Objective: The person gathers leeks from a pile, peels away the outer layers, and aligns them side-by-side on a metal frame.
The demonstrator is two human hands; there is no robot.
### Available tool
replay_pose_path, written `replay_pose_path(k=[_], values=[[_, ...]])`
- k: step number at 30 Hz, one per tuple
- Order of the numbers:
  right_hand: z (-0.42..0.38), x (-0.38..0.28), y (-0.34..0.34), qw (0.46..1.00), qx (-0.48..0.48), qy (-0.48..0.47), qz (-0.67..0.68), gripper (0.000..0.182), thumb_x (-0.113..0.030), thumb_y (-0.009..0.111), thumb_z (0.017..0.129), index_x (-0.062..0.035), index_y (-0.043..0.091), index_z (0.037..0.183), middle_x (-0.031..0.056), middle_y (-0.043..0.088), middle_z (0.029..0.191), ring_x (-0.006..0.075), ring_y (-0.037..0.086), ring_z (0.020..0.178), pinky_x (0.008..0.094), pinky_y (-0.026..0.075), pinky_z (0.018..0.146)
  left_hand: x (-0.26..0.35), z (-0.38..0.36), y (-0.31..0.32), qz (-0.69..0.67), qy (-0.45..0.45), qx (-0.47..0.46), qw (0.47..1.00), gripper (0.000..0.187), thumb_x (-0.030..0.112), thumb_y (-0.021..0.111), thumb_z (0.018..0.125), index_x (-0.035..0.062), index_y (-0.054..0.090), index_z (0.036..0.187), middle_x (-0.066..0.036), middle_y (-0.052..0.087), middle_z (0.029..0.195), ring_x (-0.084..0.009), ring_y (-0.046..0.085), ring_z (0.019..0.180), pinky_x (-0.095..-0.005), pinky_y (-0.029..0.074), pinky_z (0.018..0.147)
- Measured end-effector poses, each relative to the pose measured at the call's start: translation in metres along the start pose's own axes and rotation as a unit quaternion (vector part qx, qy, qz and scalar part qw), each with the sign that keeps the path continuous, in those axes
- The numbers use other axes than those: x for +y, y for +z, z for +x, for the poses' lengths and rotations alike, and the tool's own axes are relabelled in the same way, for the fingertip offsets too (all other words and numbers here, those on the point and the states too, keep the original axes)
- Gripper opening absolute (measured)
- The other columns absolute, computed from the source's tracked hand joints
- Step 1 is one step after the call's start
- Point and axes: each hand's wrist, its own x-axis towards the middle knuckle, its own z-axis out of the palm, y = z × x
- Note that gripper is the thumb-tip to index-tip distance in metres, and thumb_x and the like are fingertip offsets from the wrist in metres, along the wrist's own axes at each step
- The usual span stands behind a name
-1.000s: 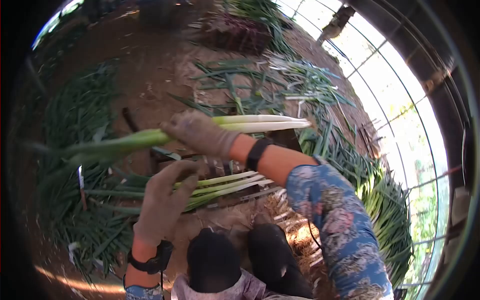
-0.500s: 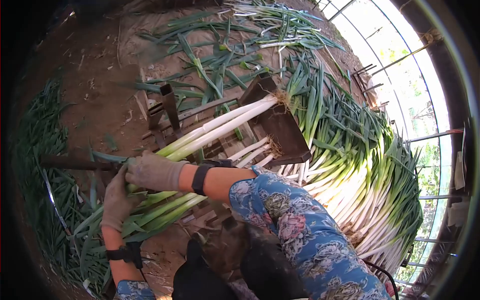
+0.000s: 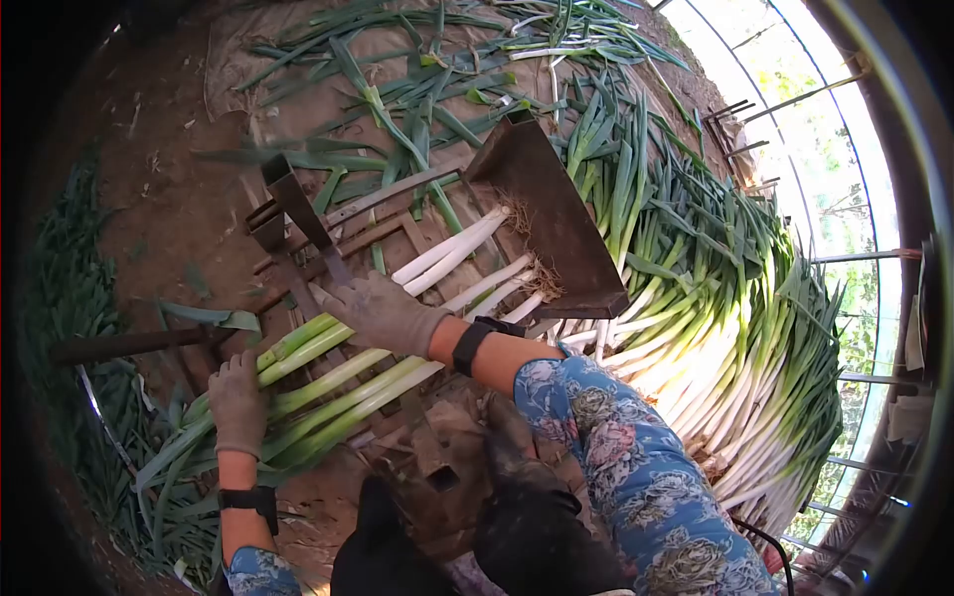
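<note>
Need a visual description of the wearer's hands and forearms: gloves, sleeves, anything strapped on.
Left hand and right hand: thin greyish-brown gloves, wrist-length. Black band on each wrist. Blue sleeves with a pink, white and grey-green floral print.

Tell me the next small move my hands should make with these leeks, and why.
I'd probably ease the upper pair of leeks sideways toward the lower stalks. Your right hand lies over that pair and your left hand is at the leafy end, while a gap shows between the two groups near the roots, by the metal plate.
</note>
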Motion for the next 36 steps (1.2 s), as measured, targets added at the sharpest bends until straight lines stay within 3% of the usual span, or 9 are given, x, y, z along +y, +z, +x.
replay_pose_path(k=[3, 6, 9, 12, 22, 26, 29, 32, 36], values=[[-0.008, 0.002, 0.006, 0.999, 0.04, 0.005, 0.013, 0.054, -0.025, 0.06, 0.083, -0.0032, 0.052, 0.131, 0.0108, 0.063, 0.102, 0.0267, 0.062, 0.089, 0.0419, 0.045, 0.08, 0.003, 0.0, 0.007, 0.005, 0.013, 0.026, 1.0, 0.049, 0.006, 0.071, 0.068, 0.0053, 0.055, 0.115, -0.012, 0.059, 0.104, -0.0326, 0.057, 0.101, -0.0435, 0.044, 0.085], [-0.008, 0.005, 0.0, 0.999, -0.025, 0.019, 0.012, 0.07, -0.033, 0.072, 0.077, -0.007, 0.048, 0.138, 0.0094, 0.06, 0.116, 0.0269, 0.059, 0.103, 0.0412, 0.045, 0.089, 0.005, 0.001, 0.006, 0.02, 0.023, 0.059, 0.998, 0.049, 0.004, 0.068, 0.068, 0.0043, 0.054, 0.115, -0.013, 0.059, 0.104, -0.0327, 0.057, 0.1, -0.0432, 0.044, 0.084], [-0.012, 0.009, -0.02, 0.997, -0.054, 0.032, 0.05, 0.065, -0.035, 0.072, 0.078, -0.0081, 0.053, 0.133, 0.0091, 0.059, 0.118, 0.0276, 0.057, 0.107, 0.0424, 0.043, 0.095, 0.003, -0.001, 0.004, 0.045, 0.026, 0.057, 0.997, 0.051, 0.005, 0.068, 0.069, 0.0036, 0.054, 0.117, -0.013, 0.058, 0.103, -0.0324, 0.057, 0.099, -0.0427, 0.044, 0.084], [-0.038, 0.036, -0.03, 0.989, -0.074, 0.107, 0.065, 0.059, -0.039, 0.07, 0.081, -0.0084, 0.056, 0.129, 0.0094, 0.059, 0.119, 0.0289, 0.055, 0.111, 0.0433, 0.04, 0.1, 0.002, -0.001, 0.015, 0.047, 0.016, 0.028, 0.998, 0.052, 0.005, 0.068, 0.068, 0.0034, 0.054, 0.118, -0.013, 0.059, 0.104, -0.0326, 0.057, 0.099, -0.0434, 0.045, 0.083], [-0.108, 0.037, -0.036, 0.988, -0.029, 0.139, 0.053, 0.05, -0.043, 0.066, 0.086, -0.0109, 0.059, 0.123, 0.0101, 0.06, 0.117, 0.0292, 0.053, 0.117, 0.0446, 0.033, 0.108, -0.008, -0.001, 0.027, -0.008, 0.079, -0.099, 0.992, 0.053, 0.002, 0.065, 0.066, 0.0063, 0.054, 0.117, -0.014, 0.062, 0.108, -0.0348, 0.058, 0.105, -0.0456, 0.046, 0.085], [-0.111, 0.04, -0.037, 0.987, -0.053, 0.14, 0.054, 0.051, -0.04, 0.067, 0.085, -0.0111, 0.058, 0.126, 0.0094, 0.06, 0.119, 0.0289, 0.052, 0.117, 0.0438, 0.034, 0.107, -0.013, 0.0, 0.023, -0.034, 0.084, -0.12, 0.989, 0.053, 0.009, 0.067, 0.07, 0.0049, 0.054, 0.121, -0.016, 0.061, 0.111, -0.0367, 0.057, 0.108, -0.0485, 0.045, 0.087], [-0.107, 0.038, -0.038, 0.985, -0.065, 0.142, 0.071, 0.053, -0.038, 0.067, 0.085, -0.0116, 0.058, 0.129, 0.009, 0.06, 0.121, 0.028, 0.053, 0.115, 0.0438, 0.035, 0.106, -0.011, 0.006, 0.008, -0.187, 0.099, -0.113, 0.971, 0.05, 0.017, 0.069, 0.076, 0.0042, 0.054, 0.122, -0.018, 0.061, 0.111, -0.0369, 0.057, 0.109, -0.0488, 0.044, 0.089], [-0.111, 0.037, -0.036, 0.987, -0.041, 0.143, 0.056, 0.053, -0.038, 0.067, 0.085, -0.0127, 0.057, 0.131, 0.0089, 0.061, 0.118, 0.0286, 0.055, 0.113, 0.0441, 0.035, 0.106, 0.031, 0.012, -0.006, -0.149, 0.131, -0.03, 0.98, 0.044, 0.025, 0.068, 0.083, 0.0029, 0.054, 0.118, -0.019, 0.06, 0.108, -0.0379, 0.057, 0.105, -0.0487, 0.043, 0.088], [-0.109, 0.05, -0.042, 0.995, -0.005, 0.093, 0.032, 0.049, -0.042, 0.064, 0.087, -0.0094, 0.059, 0.124, 0.0098, 0.063, 0.114, 0.0296, 0.055, 0.113, 0.0455, 0.035, 0.106, 0.06, 0.004, 0.031, -0.077, 0.094, 0.022, 0.992, 0.041, 0.035, 0.065, 0.089, 0.0015, 0.054, 0.111, -0.02, 0.059, 0.1, -0.0396, 0.055, 0.096, -0.0483, 0.042, 0.084]])
